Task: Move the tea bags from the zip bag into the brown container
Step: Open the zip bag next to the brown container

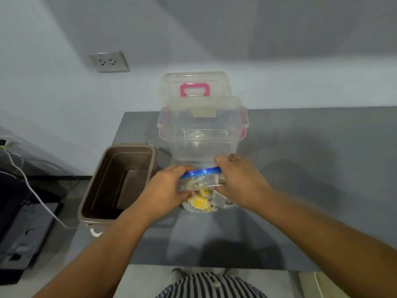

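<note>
Your left hand (169, 190) and right hand (238, 179) each grip one end of the zip bag (202, 179) near its blue seal, fingers curled around it. Yellow tea bags (200, 201) show through its lower half. At nine o'clock, just beside the bag, the brown container (129, 145) stands open on the grey table (300, 168). At twelve o'clock sits a clear plastic box (202, 134).

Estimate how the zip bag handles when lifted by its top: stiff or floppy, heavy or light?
Likely floppy: the zip bag is thin clear film, crumpled between the left hand and right hand. Probably light: it holds only small tea bags. They bunch below the blue seal, so the load may sag and shift.
</note>
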Demonstrator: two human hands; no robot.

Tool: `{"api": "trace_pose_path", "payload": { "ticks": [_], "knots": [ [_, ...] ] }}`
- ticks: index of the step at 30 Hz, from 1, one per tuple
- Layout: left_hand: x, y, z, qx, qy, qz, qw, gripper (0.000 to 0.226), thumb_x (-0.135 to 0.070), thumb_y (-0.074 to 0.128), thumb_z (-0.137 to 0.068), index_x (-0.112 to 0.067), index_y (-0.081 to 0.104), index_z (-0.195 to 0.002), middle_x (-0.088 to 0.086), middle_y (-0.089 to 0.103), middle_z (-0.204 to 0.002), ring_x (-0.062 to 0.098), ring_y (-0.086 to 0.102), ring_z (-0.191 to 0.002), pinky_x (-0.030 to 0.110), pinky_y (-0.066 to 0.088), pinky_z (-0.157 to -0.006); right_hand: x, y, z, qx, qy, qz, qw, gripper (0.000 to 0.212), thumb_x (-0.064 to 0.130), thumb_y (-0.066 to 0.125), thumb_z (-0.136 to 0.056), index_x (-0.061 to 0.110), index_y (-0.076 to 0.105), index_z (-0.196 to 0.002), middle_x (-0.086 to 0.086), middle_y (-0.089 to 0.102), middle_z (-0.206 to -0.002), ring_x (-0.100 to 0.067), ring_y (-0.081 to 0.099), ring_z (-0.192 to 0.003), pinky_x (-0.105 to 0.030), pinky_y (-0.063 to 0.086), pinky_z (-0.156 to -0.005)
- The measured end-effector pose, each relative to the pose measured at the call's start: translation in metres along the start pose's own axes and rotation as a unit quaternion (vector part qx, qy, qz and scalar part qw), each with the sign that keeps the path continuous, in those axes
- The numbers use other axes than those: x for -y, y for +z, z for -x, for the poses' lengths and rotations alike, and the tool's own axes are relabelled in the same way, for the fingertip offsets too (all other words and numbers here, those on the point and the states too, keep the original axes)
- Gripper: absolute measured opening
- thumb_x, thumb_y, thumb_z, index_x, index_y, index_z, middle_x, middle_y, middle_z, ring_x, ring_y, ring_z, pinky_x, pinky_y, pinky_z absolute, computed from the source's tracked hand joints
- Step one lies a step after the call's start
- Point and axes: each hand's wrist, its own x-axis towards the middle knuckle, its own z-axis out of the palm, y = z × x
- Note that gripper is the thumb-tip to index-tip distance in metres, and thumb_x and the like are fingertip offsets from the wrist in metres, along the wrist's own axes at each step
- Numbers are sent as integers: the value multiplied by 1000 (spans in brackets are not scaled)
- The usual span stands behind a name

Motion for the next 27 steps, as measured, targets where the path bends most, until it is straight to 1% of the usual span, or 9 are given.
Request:
{"api": "trace_pose_path", "payload": {
  "ticks": [2, 4, 6, 9, 14, 19, 21, 25, 27],
  "knots": [
    [6, 1, 3, 4, 7, -31, 999, 68, -26, 85, -72, -25, 56, -134, -7, 63, -126, 12, 59, -113, 34, 48, -101, 3, 11, 5, 2, 26, -10, 1000, 39, 35, 71, -87, 15, 45, -109, -7, 61, -103, -27, 54, -93, -35, 37, -72],
    [10, -2, 4, 3, 11, -49, 999, 71, -26, 85, -72, -24, 55, -136, -5, 61, -130, 13, 58, -117, 30, 46, -104, 3, 22, 8, 8, 61, -42, 997, 33, 32, 70, -87, 17, 43, -99, -4, 57, -98, -24, 51, -87, -34, 37, -71],
    [15, -8, 4, 2, 11, -56, 998, 67, -27, 86, -73, -22, 58, -134, -5, 63, -126, 11, 60, -108, 24, 46, -99, 4, 29, 10, 11, 90, -66, 994, 32, 33, 71, -86, 20, 43, -93, 1, 52, -93, -23, 50, -86, -34, 38, -72],
    [20, -17, 8, 9, 3, -32, 999, 58, -32, 86, -73, -25, 63, -125, -12, 62, -113, 3, 55, -88, 20, 49, -91, 5, 36, 13, -19, 104, -87, 991, 33, 37, 75, -80, 19, 51, -96, -3, 60, -98, -26, 56, -93, -37, 44, -79],
    [27, -26, 14, 14, -38, 61, 997, 52, -26, 87, -71, -26, 66, -119, -11, 65, -106, 5, 67, -82, 23, 57, -84, 14, 41, 15, -42, 64, -74, 994, 43, 52, 74, -77, 23, 59, -104, 3, 62, -104, -19, 56, -94, -35, 47, -83],
    [30, -36, 17, 22, -74, 136, 988, 39, -22, 82, -78, -32, 65, -111, -17, 68, -99, -6, 66, -90, 8, 52, -77, 17, 43, 19, -45, 20, -59, 997, 35, 50, 59, -86, 24, 63, -109, 6, 59, -110, -14, 53, -101, -26, 37, -87],
    [31, -37, 18, 23, -87, 140, 986, 35, -19, 81, -80, -32, 66, -109, -16, 69, -96, -7, 65, -90, 8, 52, -78, 19, 43, 20, -58, 15, -57, 997, 33, 50, 53, -88, 24, 65, -106, 7, 59, -107, -14, 54, -99, -26, 36, -85],
    [33, -34, 18, -7, -123, 153, 980, 27, -17, 83, -77, -31, 69, -97, -12, 71, -85, -5, 66, -80, 8, 51, -70, 28, 42, 16, -82, 11, -87, 993, 20, 39, 64, -90, 23, 68, -103, 7, 62, -102, -15, 56, -96, -29, 42, -85],
    [33, -31, 18, -21, -144, 180, 973, 24, -16, 85, -75, -29, 71, -89, -8, 72, -79, 1, 67, -76, 12, 52, -68, 37, 42, 12, -93, 9, -106, 990, 20, 37, 66, -89, 23, 69, -102, 7, 64, -101, -16, 57, -95, -33, 46, -87]
  ]
}}
